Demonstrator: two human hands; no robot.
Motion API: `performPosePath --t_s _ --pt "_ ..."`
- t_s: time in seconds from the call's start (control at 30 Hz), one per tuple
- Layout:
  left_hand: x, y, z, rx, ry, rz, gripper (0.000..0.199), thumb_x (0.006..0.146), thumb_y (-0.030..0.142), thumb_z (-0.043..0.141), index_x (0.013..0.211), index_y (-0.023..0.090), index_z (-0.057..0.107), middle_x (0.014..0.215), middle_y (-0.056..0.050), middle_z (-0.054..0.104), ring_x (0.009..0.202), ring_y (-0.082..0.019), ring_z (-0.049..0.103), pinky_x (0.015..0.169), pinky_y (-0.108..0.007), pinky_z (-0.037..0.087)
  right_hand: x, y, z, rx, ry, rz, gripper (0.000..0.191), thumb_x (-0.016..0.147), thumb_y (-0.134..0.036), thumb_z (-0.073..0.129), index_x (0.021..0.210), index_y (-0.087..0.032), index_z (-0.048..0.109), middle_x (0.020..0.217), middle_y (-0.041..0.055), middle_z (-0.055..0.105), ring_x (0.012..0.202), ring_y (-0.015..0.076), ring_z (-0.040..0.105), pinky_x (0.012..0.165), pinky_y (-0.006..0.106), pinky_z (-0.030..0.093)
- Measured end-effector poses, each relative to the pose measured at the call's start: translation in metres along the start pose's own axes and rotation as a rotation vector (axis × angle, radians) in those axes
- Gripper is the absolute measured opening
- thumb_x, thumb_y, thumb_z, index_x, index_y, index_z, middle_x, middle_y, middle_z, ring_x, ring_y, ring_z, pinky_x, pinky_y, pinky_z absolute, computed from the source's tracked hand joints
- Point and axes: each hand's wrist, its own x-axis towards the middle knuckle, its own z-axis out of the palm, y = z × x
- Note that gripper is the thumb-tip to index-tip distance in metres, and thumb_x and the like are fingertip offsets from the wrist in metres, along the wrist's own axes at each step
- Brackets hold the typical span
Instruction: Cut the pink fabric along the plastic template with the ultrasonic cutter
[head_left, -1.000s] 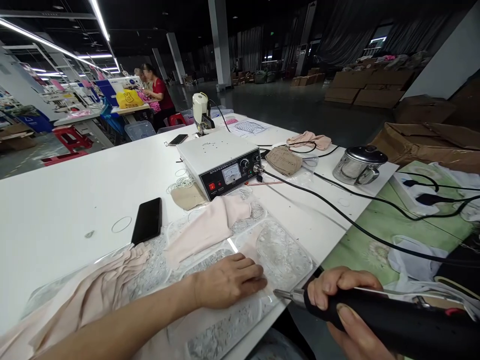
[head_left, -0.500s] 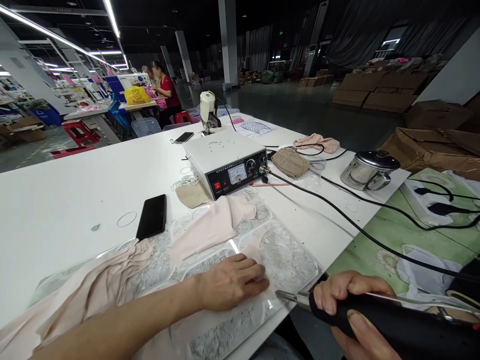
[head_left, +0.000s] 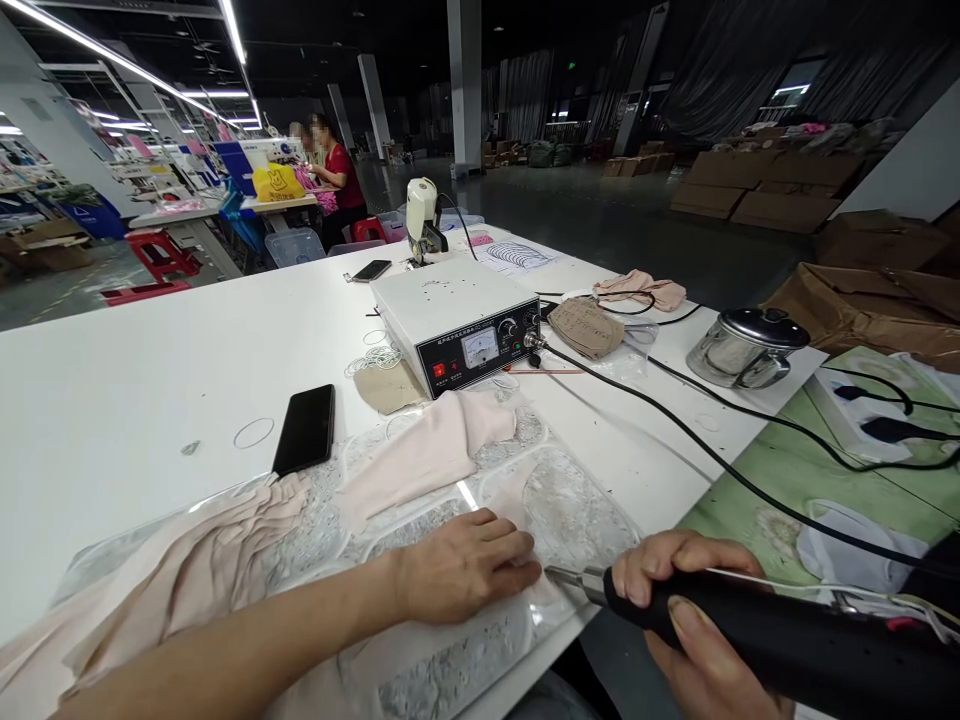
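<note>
My left hand is closed, its fingers curled and pressed onto a thin pale pink fabric piece on the clear mat. The fingertips' hold is partly hidden. My right hand is wrapped around an ultrasonic handpiece with a thick black handle. Its narrow metal tip points left, close beside my left fingertips; whether it touches the fabric I cannot tell. Another folded pink fabric piece lies farther up the mat. A layered stack of pink fabric pieces lies to the left, partly behind my forearm.
A control box with a dial stands behind the mat, its black cable running right. A phone lies left of the fabric. A lidded glass mug stands near the table's right edge. People sit at sewing machines at far left.
My right hand has brought the handpiece slightly left, its tip nearer my left fingertips. My left hand stays on the fabric. The view has shifted slightly.
</note>
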Motion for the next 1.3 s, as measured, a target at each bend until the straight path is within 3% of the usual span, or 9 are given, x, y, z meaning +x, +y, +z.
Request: performPosePath --t_s 0.43,0.73,0.93,1.3 --pt "0.0 0.001 -0.001 -0.016 0.019 0.001 0.026 0.101 0.012 0.038 0.119 0.01 0.057 0.109 -0.01 0.061 0.085 -0.018 0.055 0.077 -0.031 0.041 -0.001 -0.006 0.0 -0.046 -0.059 -0.041 0.008 0.088 -0.021 0.06 0.09 -0.025 0.053 0.074 -0.0014 0.053 0.057 0.0116 0.056 0.055 0.031 0.056" --pt "0.002 -0.002 -0.008 -0.015 0.001 0.056 0.03 0.104 0.011 0.031 0.119 0.006 0.056 0.098 -0.009 0.065 0.086 -0.018 0.055 0.076 -0.032 0.041 -0.009 -0.001 -0.01 -0.095 -0.116 -0.029 0.007 0.091 -0.02 0.054 0.093 -0.026 0.05 0.075 -0.0005 0.054 0.061 0.014 0.057 0.056 0.031 0.053" --pt "0.002 -0.001 -0.009 0.027 -0.033 0.07 0.03 0.104 0.011 0.031 0.119 0.007 0.056 0.108 -0.013 0.066 0.094 -0.018 0.058 0.079 -0.033 0.044 -0.012 -0.002 -0.009 -0.034 -0.088 0.019 0.006 0.091 -0.021 0.053 0.095 -0.026 0.051 0.078 0.0002 0.053 0.062 0.0139 0.057 0.058 0.032 0.054" --pt "0.002 0.006 -0.013 0.169 -0.024 0.029 0.029 0.101 0.009 0.033 0.115 0.005 0.058 0.108 -0.016 0.064 0.092 -0.02 0.059 0.078 -0.035 0.049 -0.009 -0.006 -0.009 -0.054 -0.069 0.013 0.008 0.089 -0.022 0.057 0.093 -0.027 0.053 0.076 0.0008 0.055 0.059 0.0148 0.057 0.055 0.031 0.053"
